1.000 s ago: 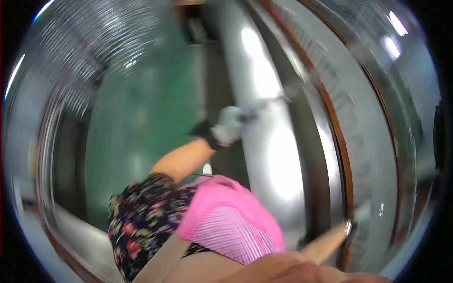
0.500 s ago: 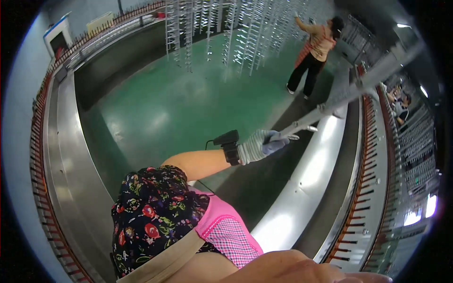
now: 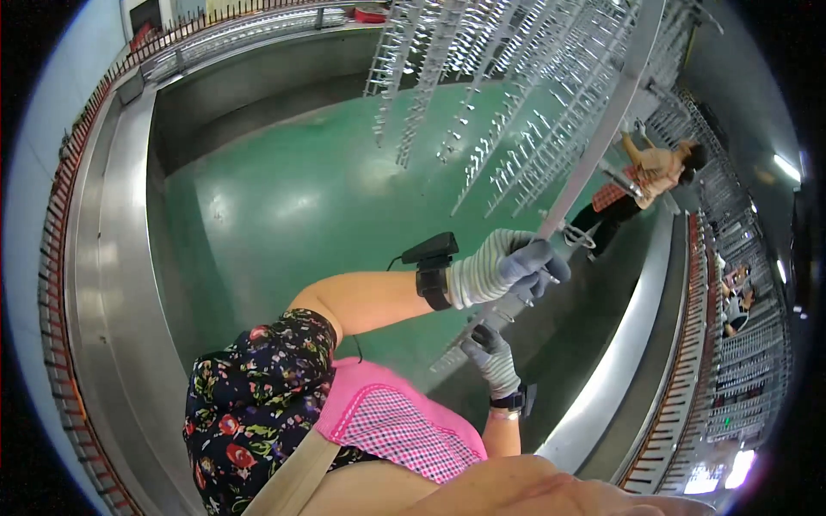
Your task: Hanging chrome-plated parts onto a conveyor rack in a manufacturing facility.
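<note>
A long pale metal hanging rack (image 3: 607,129) with small side prongs slants from the upper right down toward my body. My left hand (image 3: 514,268), in a striped knit glove with grey fingers, is closed around its middle. Below it, my right hand (image 3: 492,354), gloved the same way, is closed on the rack near its lower end. Both wrists carry a black strap with a dark device. The rack's top end runs out of the picture.
Rows of hanging racks with shiny small parts (image 3: 516,129) fill the far side above the green floor (image 3: 284,189). A person (image 3: 662,176) stands among them at the right. Curved metal ledges (image 3: 129,249) and toothed conveyor rails (image 3: 680,344) run along both sides.
The rack has swung from leaning far right to steeper and nearer, with my left hand still on it. My right hand has come into view and taken hold lower down. The view has turned slightly.
</note>
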Demonstrator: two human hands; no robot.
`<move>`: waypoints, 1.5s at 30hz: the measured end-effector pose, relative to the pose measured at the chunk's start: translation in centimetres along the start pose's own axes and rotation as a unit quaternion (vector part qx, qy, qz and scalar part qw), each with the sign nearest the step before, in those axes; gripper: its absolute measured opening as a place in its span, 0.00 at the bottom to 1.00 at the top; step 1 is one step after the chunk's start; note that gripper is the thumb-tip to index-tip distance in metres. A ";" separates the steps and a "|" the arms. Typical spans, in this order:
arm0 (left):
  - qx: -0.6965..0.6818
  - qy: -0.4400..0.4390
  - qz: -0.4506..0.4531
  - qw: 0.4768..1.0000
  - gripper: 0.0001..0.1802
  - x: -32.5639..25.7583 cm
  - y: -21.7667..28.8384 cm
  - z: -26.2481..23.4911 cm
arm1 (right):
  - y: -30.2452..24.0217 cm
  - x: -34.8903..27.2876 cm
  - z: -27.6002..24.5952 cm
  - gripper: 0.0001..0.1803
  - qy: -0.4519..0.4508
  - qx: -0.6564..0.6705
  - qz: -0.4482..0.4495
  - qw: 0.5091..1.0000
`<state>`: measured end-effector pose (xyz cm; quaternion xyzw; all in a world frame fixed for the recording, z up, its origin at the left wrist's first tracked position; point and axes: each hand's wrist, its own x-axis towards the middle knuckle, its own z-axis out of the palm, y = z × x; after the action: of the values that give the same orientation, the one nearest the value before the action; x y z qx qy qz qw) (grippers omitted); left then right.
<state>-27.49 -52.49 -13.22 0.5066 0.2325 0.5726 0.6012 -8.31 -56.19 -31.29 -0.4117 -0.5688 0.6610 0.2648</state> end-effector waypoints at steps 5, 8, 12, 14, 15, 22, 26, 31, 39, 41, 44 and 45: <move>-0.046 -0.006 -0.013 0.999 0.32 2.1 3.1 0.2 | 0.1 3.5 -1.5 0.23 -0.051 -0.079 -0.044 0.995; -0.044 0.007 0.009 0.999 0.27 4.6 3.3 -2.9 | -4.7 6.0 0.8 0.21 -0.055 -0.005 0.032 0.998; 0.135 0.099 0.087 0.982 0.29 4.6 3.2 -8.7 | -6.5 10.5 1.0 0.19 -0.043 0.033 -0.029 0.998; 0.239 0.177 0.030 0.954 0.26 0.8 4.7 -12.0 | -7.7 11.6 0.9 0.19 -0.045 0.004 -0.040 0.998; 0.227 0.234 0.042 0.944 0.23 -1.2 3.4 -14.9 | -8.2 12.5 0.5 0.20 -0.037 0.016 -0.043 0.998; 0.224 0.501 0.041 0.835 0.22 -10.0 4.8 -23.6 | -9.8 16.1 -3.5 0.22 0.078 0.033 -0.109 0.990; 0.488 0.411 0.094 0.764 0.20 -4.1 6.5 -23.8 | -10.8 14.1 -5.3 0.25 0.148 0.046 -0.170 0.973; 0.341 0.345 0.138 0.864 0.23 4.5 7.8 -20.9 | -10.3 6.8 -5.7 0.11 0.253 -0.088 -0.248 0.931; 0.373 0.330 0.164 0.852 0.35 13.1 2.9 -24.7 | -12.8 6.4 -9.0 0.10 0.170 -0.011 -0.137 0.976; 0.347 0.338 0.170 0.858 0.37 19.0 4.8 -27.8 | -20.7 10.8 -12.0 0.11 0.083 0.087 -0.188 0.975; 0.334 0.297 0.278 0.850 0.35 37.3 10.0 -31.0 | -37.5 20.8 -20.1 0.14 0.115 -0.010 -0.246 0.962; 0.333 0.290 0.302 0.845 0.35 42.5 12.6 -31.5 | -43.1 23.9 -22.3 0.16 0.111 -0.054 -0.289 0.950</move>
<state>-50.31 -4.55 -1.34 0.5325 0.4082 0.7349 0.0989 -6.94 -15.56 4.41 -0.3143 -0.6652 0.4749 0.4828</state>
